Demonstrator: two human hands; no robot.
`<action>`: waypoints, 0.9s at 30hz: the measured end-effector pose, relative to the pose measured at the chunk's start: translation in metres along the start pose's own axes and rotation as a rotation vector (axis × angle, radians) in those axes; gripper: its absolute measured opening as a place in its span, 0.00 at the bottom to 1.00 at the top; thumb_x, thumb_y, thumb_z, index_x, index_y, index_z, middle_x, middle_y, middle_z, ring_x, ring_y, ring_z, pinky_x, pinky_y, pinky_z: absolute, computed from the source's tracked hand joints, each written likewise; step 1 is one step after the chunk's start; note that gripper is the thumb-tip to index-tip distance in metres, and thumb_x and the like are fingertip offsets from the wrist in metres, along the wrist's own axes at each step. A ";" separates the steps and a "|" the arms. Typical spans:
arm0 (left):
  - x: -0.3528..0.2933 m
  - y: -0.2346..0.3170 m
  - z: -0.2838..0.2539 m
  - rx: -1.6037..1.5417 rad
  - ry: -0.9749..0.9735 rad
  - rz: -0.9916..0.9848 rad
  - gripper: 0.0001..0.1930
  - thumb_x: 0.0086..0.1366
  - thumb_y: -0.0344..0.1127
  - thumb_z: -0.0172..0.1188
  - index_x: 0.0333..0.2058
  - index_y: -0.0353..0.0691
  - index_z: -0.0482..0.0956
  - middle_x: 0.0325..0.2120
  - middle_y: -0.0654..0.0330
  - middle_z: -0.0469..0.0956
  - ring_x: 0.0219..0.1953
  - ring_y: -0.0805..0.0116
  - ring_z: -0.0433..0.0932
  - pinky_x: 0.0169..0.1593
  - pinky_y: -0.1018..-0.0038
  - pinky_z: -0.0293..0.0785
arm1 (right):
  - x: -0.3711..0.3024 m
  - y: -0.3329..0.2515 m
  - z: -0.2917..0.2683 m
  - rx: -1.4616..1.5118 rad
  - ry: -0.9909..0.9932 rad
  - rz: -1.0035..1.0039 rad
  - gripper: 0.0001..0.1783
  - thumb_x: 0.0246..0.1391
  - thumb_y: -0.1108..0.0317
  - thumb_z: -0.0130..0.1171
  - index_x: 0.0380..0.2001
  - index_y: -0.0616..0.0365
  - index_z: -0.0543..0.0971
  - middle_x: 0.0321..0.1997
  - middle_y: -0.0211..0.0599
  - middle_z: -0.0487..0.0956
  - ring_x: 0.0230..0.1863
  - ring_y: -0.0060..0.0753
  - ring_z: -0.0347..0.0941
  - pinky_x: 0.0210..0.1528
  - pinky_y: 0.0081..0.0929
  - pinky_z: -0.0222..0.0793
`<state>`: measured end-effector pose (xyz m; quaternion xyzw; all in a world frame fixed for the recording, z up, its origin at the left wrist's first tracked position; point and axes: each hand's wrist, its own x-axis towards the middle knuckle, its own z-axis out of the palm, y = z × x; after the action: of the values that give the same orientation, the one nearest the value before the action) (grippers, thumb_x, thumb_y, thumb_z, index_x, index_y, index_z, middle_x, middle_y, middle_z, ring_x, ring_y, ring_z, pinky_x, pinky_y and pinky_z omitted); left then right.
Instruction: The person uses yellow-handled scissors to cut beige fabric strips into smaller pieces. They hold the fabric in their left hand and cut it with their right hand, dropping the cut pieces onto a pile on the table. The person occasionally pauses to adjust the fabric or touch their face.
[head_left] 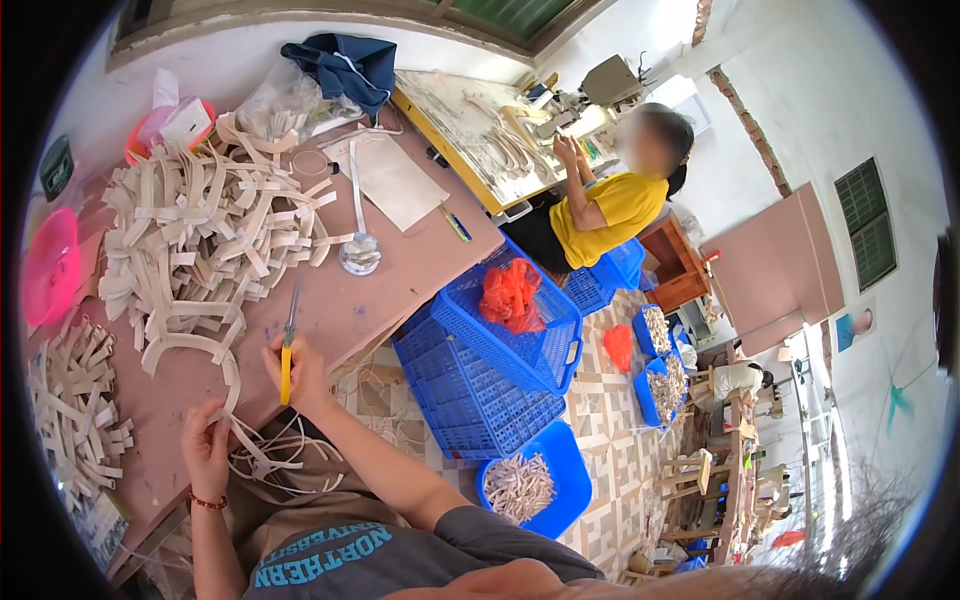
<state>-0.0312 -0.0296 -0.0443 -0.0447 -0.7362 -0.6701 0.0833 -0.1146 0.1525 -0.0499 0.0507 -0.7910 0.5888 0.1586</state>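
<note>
My left hand [205, 452] is closed, its fingers pinching the end of a beige fabric strip [231, 380]. That strip joins a chain of curved strips running up to a large pile of strips [205, 220] on the table. My right hand [298, 374] is wrapped round the yellow handle of a pair of scissors [288, 350], blades pointing away from me. Thin beige cords or strips [290, 458] hang over my lap below the hands. At the table's left edge lies a second pile of short strips [75, 405].
The brown table [390, 265] also bears a paper sheet [385, 178], a pen [456, 224] and a long-stemmed round object [360, 253]. To its right stand stacked blue crates [470, 370] and a blue tub [570, 480] of strips. A person in yellow [610, 215] sits at a sewing bench.
</note>
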 end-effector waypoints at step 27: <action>0.002 0.010 0.004 0.176 0.043 0.115 0.06 0.58 0.17 0.48 0.31 0.34 0.71 0.29 0.59 0.68 0.31 0.70 0.69 0.33 0.79 0.66 | -0.002 0.007 0.000 -0.072 0.000 -0.072 0.09 0.49 0.70 0.61 0.28 0.59 0.70 0.19 0.35 0.73 0.20 0.24 0.70 0.26 0.23 0.67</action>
<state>-0.0314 -0.0250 -0.0341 -0.0649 -0.7864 -0.5979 0.1410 -0.1145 0.1545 -0.0566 0.0734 -0.8092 0.5540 0.1814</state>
